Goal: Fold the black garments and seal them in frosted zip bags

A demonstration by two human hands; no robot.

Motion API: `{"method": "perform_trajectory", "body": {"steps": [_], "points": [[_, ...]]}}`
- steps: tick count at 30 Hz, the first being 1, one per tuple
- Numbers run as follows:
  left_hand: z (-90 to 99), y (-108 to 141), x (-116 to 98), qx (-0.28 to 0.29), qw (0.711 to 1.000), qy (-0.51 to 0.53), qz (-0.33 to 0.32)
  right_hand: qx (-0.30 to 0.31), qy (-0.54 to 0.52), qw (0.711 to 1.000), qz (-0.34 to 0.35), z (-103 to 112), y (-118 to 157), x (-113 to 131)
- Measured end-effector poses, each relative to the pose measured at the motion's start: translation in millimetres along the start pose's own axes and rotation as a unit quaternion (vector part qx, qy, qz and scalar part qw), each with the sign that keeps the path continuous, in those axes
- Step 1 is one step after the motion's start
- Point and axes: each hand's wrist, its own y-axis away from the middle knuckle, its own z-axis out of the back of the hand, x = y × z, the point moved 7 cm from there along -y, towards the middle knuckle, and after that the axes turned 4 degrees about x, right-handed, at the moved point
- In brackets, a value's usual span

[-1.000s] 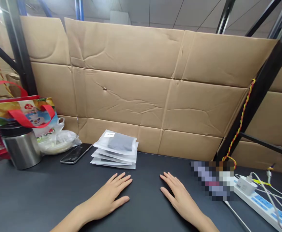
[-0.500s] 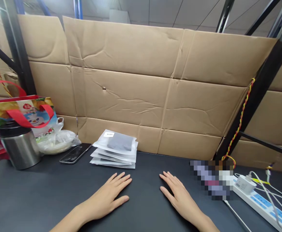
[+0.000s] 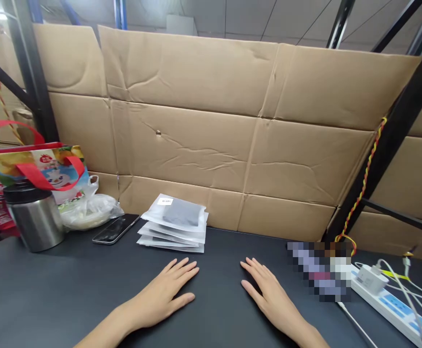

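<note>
Spreading flat on the black bench [image 3: 51, 285], the fingers [image 3: 185, 267] of the left hand [image 3: 163, 290] rest apart and clamp on nothing. The fingers [image 3: 253, 267] of the right hand [image 3: 271, 297] lie the same way, palm down, with a strip of bare bench between the two hands. Just beyond them, roughly between the hands and against the back edge of the bench, sits a stack of frosted plastic bags [image 3: 171, 233]. The top bag holds a folded dark grey item [image 3: 181, 212] and carries a small white label [image 3: 165, 201] (its print is too small to read). A smartphone [image 3: 116, 229] lies just left of the stack, near a knotted clear plastic bag [image 3: 90, 213] of something pale. Further left, a stainless steel flask [image 3: 33, 221] with a black lid stands in front of a colourful tote bag [image 3: 33, 166] with red handles. To the right is a pixelated object [image 3: 319, 270], impossible to make out, then a white power strip [image 3: 388, 309] with a plugged-in charger [image 3: 368, 279] and cables. Flattened cardboard sheets [image 3: 196, 121] line the back, behind a black rack upright [image 3: 388, 145] wound with a red-and-yellow cord [image 3: 366, 179].
</note>
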Motion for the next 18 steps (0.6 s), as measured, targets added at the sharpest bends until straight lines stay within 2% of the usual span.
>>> {"method": "perform_trajectory", "body": {"steps": [13, 16, 18], "points": [[-1.8, 1, -2, 0.017, 1.0, -0.002, 0.013, 0.003, 0.007, 1.0, -0.003, -2, 0, -1], [3.4, 1, -4, -0.015, 1.0, -0.006, -0.001, 0.0, 0.005, 1.0, -0.001, -2, -1, -2], [21.5, -1, -3, -0.077, 0.996, -0.031, -0.021, -0.002, 0.004, 1.0, 0.001, -3, -1, -2]]}}
